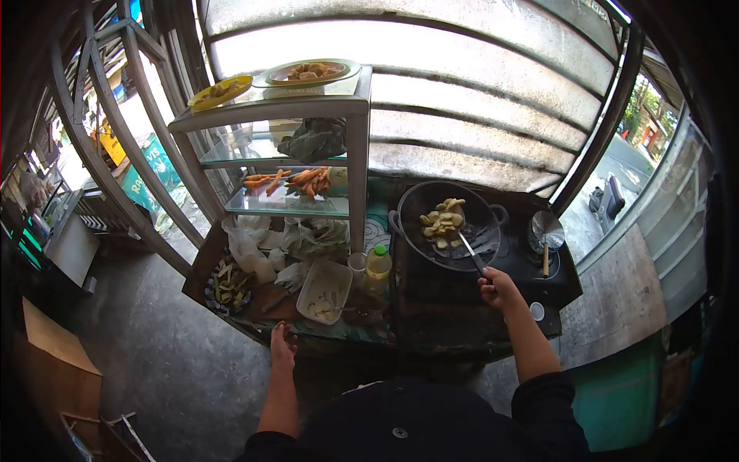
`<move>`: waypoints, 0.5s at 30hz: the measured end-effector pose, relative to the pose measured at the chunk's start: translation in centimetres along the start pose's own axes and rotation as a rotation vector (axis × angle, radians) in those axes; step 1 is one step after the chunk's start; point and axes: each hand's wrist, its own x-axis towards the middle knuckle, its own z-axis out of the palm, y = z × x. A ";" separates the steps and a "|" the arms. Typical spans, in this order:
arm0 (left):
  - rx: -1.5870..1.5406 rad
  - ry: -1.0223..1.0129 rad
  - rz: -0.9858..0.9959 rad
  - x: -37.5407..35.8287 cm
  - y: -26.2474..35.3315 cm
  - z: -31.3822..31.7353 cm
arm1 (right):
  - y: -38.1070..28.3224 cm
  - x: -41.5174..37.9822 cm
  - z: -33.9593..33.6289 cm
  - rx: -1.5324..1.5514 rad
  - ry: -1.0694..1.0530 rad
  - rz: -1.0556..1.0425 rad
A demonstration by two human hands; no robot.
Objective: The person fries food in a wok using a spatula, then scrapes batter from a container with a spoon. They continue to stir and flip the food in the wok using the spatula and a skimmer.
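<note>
My right hand point(499, 290) is closed around the dark handle of a spatula point(468, 248). The spatula's head reaches into a dark two-handled wok point(493, 242) and is hidden under a heap of yellowish fried slices point(444, 222). At the counter's front edge, my left hand point(284, 345) holds nothing, its fingers loosely bent and apart. Closest to it are a knife point(275, 301) on a board and a whitish plastic tub point(306, 296) with some pale batter-like residue and a utensil inside.
A bottle with a green cap point(378, 269) stands between tub and stove. Right of the wok is a small pan point(547, 232). A glass cabinet point(356, 154) holds carrots point(308, 182), with plates of food point(312, 72) on top. Cut pieces point(229, 285) lie at the left.
</note>
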 end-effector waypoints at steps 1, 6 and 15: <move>-0.007 0.013 -0.003 -0.1 0.0 -0.1 | 0.0 -0.5 -0.3 -0.034 0.010 -0.028; -0.005 0.034 -0.024 0.0 -0.6 -0.1 | -1.4 -3.3 -1.9 -0.176 -0.019 -0.042; 0.016 -0.009 -0.011 0.3 -0.7 1.0 | -1.7 -2.1 -3.0 -0.580 0.294 -0.266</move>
